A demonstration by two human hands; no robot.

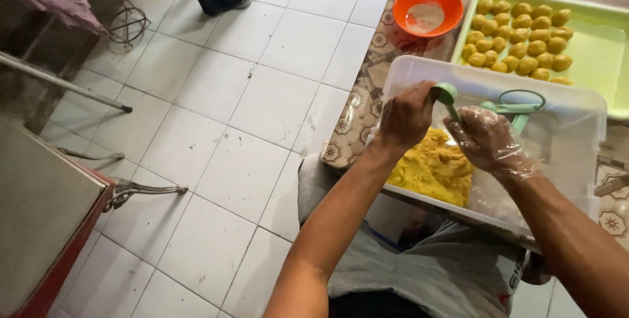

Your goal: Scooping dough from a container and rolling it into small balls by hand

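1. While the left hand (406, 118) grips a green scoop (447, 95), the gloved right hand (486, 139) pinches its handle, over yellow dough (432, 167) in the near tub (498, 82).
2. Looks like portioning; next probably needs a level scoopful.

Left hand (406, 118) bare, fingers curled shut, wrist bent downward. Right hand (488, 139) in thin clear glove, fingers cupped. Both forearms extended forward, hands close together
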